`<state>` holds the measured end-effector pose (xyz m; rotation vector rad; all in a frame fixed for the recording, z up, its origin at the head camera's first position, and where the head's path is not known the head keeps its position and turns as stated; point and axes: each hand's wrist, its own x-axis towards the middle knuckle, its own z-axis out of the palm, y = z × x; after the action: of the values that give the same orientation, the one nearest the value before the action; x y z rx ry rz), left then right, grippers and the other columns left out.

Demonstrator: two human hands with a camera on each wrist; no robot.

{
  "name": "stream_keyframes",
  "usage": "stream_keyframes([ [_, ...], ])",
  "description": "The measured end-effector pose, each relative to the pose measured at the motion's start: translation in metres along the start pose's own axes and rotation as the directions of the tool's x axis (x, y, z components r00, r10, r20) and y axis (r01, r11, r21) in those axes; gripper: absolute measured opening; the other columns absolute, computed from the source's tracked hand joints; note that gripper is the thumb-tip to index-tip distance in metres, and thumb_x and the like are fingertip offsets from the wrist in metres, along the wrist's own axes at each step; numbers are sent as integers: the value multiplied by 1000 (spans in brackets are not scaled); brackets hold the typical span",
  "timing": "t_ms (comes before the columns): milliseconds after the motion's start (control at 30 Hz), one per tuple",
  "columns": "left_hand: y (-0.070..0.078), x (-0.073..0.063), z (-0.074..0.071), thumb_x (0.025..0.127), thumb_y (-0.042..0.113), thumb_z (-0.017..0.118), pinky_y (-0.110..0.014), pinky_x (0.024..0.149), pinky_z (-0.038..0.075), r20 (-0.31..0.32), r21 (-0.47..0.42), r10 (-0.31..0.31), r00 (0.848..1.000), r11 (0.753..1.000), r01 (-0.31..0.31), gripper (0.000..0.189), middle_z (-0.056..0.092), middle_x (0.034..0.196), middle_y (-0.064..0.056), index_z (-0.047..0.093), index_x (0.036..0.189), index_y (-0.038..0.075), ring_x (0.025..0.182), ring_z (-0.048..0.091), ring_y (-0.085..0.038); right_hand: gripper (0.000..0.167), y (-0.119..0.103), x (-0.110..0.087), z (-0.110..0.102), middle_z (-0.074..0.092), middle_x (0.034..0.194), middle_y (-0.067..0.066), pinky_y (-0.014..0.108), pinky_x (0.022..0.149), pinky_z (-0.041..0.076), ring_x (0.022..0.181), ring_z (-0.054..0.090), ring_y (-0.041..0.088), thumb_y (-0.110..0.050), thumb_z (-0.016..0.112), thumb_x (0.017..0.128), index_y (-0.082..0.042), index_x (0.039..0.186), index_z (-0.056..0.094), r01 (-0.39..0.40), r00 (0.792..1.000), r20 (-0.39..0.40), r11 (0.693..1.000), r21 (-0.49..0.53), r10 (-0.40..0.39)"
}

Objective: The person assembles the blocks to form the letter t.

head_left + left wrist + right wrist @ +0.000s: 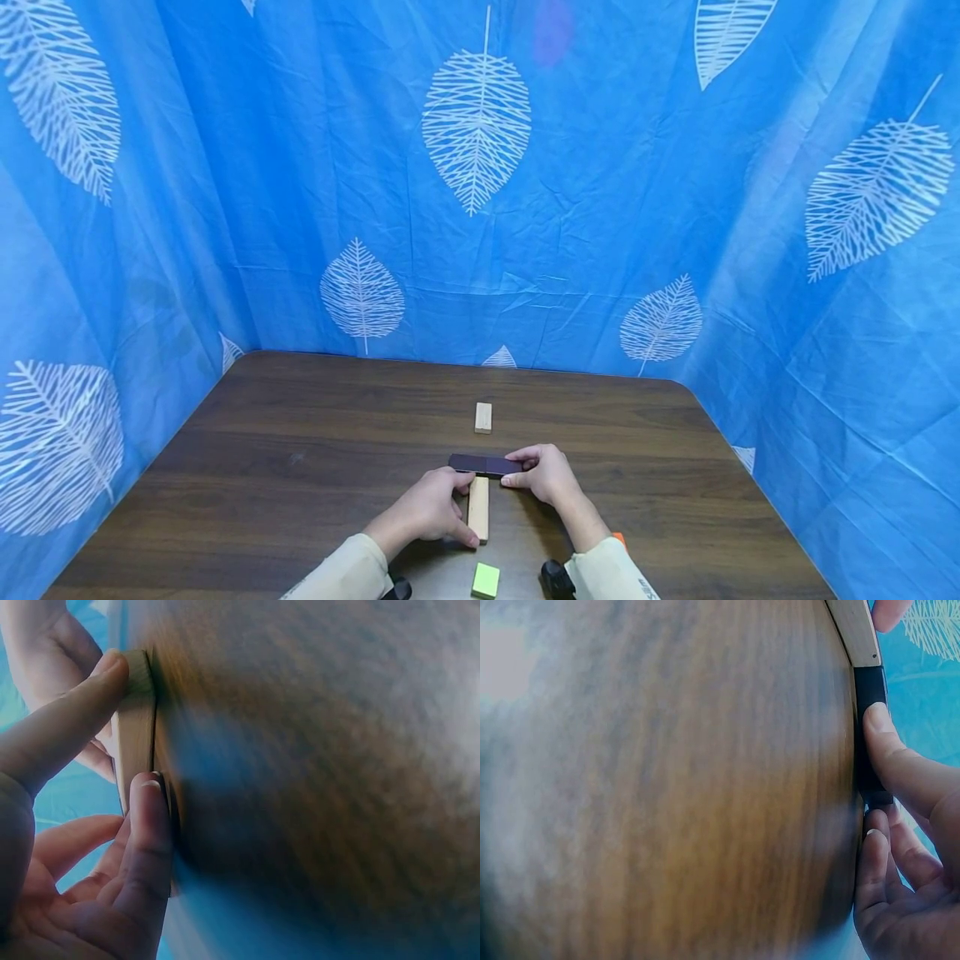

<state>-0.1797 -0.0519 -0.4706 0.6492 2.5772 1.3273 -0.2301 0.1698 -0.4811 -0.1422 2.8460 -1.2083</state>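
Observation:
Two dark purple blocks lie end to end across the table, a seam between them. My right hand pinches the right-hand dark block at its right end, thumb on the near side. A long light wooden block points toward me, its far end against the dark pair near the seam. My left hand holds this wooden block lengthwise, thumb at its near end and fingers by its far end, close to the left dark block. In the left wrist view the wooden block shows between thumb and fingers.
A short light wooden block lies beyond the dark pair. A yellow-green block sits nearest me, and something orange shows partly behind my right forearm. A blue leaf-print curtain surrounds the brown table.

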Motion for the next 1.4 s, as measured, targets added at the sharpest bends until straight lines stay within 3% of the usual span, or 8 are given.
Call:
stream_keyframes([
  [667,0,2,3,60,16,99,-22,61,48,-19,104,55,998,993,-53,66,59,95,-7,69,114,-5,63,54,-2,32,-1,0,0,68,84,1,34,70,47,76,56,15,-13,93,71,-8,100,81,-3,1000,0,1000,0,3],
  [1033,1,2,4,60,15,99,-22,62,48,-19,85,37,999,996,-35,76,60,98,-9,65,124,-10,65,55,-2,31,1,1,1,68,82,0,33,69,47,75,56,15,-12,92,71,-8,100,80,1,1000,3,1000,7,-1],
  [1400,1,4,2,61,17,98,-24,65,47,8,120,6,1000,993,-7,81,58,98,-9,63,129,-8,66,53,-4,31,2,3,2,67,85,0,35,71,47,78,56,16,-15,92,72,-10,101,81,-16,1000,10,1000,-8,16],
])
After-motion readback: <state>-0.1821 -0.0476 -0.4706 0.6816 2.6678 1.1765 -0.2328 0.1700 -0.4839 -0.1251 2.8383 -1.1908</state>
